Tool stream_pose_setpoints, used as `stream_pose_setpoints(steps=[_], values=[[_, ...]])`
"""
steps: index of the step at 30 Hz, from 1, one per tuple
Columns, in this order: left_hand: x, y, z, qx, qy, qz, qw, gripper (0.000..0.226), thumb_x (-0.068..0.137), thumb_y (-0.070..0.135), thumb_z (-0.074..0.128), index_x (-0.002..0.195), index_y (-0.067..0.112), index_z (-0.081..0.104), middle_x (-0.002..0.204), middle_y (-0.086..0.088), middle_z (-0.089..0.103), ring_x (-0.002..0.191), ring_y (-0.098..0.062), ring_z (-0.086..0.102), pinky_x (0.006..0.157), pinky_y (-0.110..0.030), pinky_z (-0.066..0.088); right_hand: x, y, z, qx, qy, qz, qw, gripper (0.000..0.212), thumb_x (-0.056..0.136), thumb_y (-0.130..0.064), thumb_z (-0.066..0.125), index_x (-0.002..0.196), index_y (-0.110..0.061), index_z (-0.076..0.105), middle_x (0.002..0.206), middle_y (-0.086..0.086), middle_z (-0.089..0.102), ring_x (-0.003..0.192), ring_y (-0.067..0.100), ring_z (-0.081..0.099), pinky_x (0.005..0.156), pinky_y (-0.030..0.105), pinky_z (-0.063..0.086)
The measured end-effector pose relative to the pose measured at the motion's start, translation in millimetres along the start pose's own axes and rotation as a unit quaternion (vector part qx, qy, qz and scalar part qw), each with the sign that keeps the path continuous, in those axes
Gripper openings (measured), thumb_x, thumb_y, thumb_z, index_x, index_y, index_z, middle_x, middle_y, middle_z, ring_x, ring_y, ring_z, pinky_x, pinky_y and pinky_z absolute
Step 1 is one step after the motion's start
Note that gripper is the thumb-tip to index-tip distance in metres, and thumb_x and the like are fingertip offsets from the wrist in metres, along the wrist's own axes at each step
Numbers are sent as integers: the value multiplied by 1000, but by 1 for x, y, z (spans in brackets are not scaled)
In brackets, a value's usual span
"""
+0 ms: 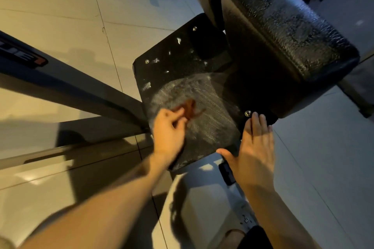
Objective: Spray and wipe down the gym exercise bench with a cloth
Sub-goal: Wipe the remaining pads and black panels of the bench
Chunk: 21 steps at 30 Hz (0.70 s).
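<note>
Head view: my left hand [169, 127] pinches a small reddish-brown cloth [191, 107] between curled fingers and thumb. The cloth is blurred but lies against the near half of the bench panel [172, 50]. My right hand [256, 147] is flat, fingers straight, resting on the panel's near right corner just beside a bolt [248, 113]. It grips nothing. The bench pad [283, 32] overhangs the panel's far right edge. No spray bottle is in view.

Step in hand, as I judge it: wiping the panel.

1. A pale streaked patch [210, 95] covers the near middle of the panel, around the cloth. I take this as the area under treatment.
2. White flecks [179, 40] sit toward the far left corner and along the left edge, apart from the patch. I take these as spray or residue not yet wiped.
3. Spread the cloth flatter under the fingers. Bunched as it is, it covers little surface per pass.
4. Work in overlapping strokes from the patch out to the left edge and far corner.
5. Use the right hand as a brace so the panel does not shift.
6. Wipe around each bolt head, where liquid may collect.
7. The pad's surface looks cracked. Light pressure there seems wise.
</note>
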<state>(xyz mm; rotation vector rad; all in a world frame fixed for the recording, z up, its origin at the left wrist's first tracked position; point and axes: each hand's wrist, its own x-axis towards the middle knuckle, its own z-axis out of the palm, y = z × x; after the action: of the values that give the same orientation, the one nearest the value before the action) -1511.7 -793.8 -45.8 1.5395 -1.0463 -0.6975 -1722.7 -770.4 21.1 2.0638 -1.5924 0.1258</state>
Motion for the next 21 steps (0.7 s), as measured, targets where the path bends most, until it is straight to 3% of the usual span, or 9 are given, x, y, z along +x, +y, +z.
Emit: stream_pose_setpoints(steps=[4,7,11,14,17,19,21], values=[[-38,24,19,-13,-60,71,996,30,94,22,71,123,21,74,99,7,51,91,-9,53,87,-13,41,4,-3,-2,-12,-28,11,999,111,88,-83,34,153,7,34,164,25,24,155,40,16,127,52,12],[6,14,14,-10,-33,91,995,31,93,15,73,124,19,73,99,5,51,88,-9,52,88,-7,37,4,-5,-5,4,-26,16,1000,110,84,-79,39,154,5,34,165,23,24,155,38,16,127,48,8],[80,-26,-7,34,36,-29,998,33,96,25,70,129,24,70,114,-1,60,102,-16,59,101,-27,45,3,-5,-8,17,-14,20,1000,109,82,-77,49,154,4,33,165,21,25,155,38,20,126,50,15],[82,-25,-9,35,71,-104,991,34,96,24,68,130,22,70,119,0,58,112,-23,60,107,-37,45,4,-5,-6,21,-16,23,999,111,82,-78,53,154,3,32,164,20,25,154,38,21,126,49,12],[33,27,24,1,18,11,1000,31,95,16,70,126,18,72,105,2,52,101,-21,57,98,-34,47,5,-5,-7,21,-33,27,999,114,78,-79,49,154,5,34,165,21,25,155,37,19,127,45,6],[12,51,41,-18,-60,133,989,29,94,16,70,123,19,74,101,4,51,97,-15,55,92,-26,47,5,-6,-8,22,-42,27,999,115,78,-80,42,153,6,34,164,23,26,155,36,18,127,44,3],[31,57,44,8,-76,207,975,29,94,18,69,123,20,74,101,4,50,97,-15,53,88,-24,44,7,-7,-10,32,-45,30,998,114,78,-80,39,153,6,34,164,23,27,155,36,18,128,42,-1]])
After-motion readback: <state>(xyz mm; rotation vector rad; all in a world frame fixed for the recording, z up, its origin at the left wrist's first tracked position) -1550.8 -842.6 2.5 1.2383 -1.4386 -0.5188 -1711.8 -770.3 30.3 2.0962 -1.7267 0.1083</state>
